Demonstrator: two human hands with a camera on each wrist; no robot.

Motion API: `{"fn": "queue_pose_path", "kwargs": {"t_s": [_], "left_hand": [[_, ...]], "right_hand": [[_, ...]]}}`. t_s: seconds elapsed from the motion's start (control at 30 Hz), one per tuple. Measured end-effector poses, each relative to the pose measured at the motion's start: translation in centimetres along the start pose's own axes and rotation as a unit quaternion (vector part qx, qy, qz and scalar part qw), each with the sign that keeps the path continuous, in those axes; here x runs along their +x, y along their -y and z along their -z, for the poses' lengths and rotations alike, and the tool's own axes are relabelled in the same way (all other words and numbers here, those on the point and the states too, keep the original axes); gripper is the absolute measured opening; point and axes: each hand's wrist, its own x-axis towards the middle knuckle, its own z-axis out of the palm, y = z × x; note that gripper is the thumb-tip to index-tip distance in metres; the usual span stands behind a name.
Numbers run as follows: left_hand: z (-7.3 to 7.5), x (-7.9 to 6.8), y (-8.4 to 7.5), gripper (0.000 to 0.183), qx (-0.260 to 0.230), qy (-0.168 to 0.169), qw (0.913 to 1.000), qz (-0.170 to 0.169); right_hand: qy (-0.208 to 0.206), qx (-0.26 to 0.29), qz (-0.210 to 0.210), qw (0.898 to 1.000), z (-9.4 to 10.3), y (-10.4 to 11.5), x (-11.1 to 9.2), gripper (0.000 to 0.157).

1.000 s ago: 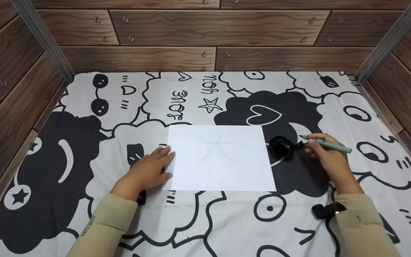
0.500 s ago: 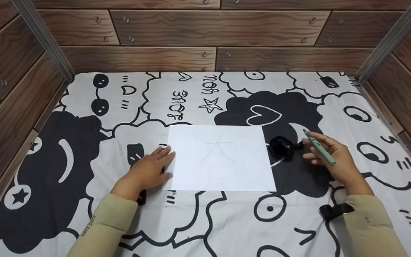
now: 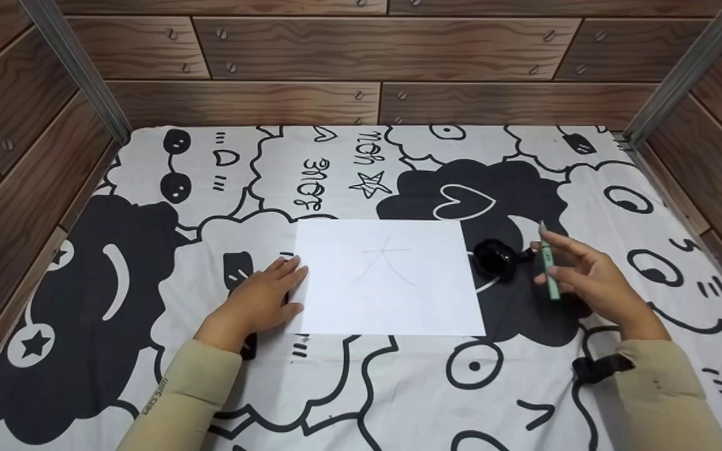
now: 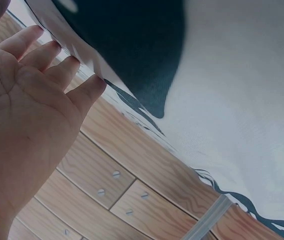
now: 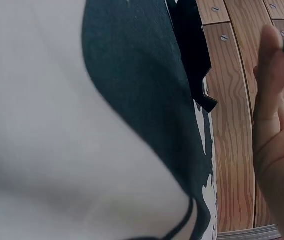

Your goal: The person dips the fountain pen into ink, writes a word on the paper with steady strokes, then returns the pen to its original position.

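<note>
A sheet of white paper [image 3: 392, 307] lies on the patterned cloth in the head view, with a thin-lined mark of crossing strokes [image 3: 384, 251] drawn on it. My left hand [image 3: 261, 297] rests at the paper's left edge, fingers extended, fingertips on the sheet. To the right of the paper, my right hand [image 3: 599, 288] pinches a green pen [image 3: 549, 269] between thumb and fingers. The pen stands nearly upright in view, tip pointing away from me. Just left of that hand sits a glossy black rounded object [image 3: 494, 258] with a short projecting part; its kind is unclear.
A black-and-white cartoon-print cloth [image 3: 411, 388] covers the table. Wood-plank-patterned walls [image 3: 386, 50] enclose the back and both sides, with grey metal posts [image 3: 76, 66] at the back corners. A black strap device [image 3: 602, 368] is on the right wrist.
My right hand has shifted slightly right and turned the pen from slanting across to nearly upright, its tip now pointing away. My left hand, the paper and the black object have stayed put.
</note>
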Motion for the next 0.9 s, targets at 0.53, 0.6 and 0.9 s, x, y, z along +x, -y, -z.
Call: {"fn": "queue_pose_path", "kwargs": {"t_s": [0.53,0.6,0.9], "left_hand": [[0.0,0.0,-0.1,0.062,-0.004,0.002,1.0000,0.006],[0.0,0.0,-0.1,0.062,-0.005,0.003,1.0000,0.008],[0.0,0.0,-0.1,0.062,-0.009,0.002,0.9999,0.009]], "right_hand": [[-0.026,-0.157,-0.057,0.986,0.5,-1.3,-0.1,0.037],[-0.020,-0.156,-0.062,0.986,0.5,-1.4,-0.1,0.037],[-0.014,-0.209,-0.074,0.975,0.6,-1.7,0.0,0.036]]}}
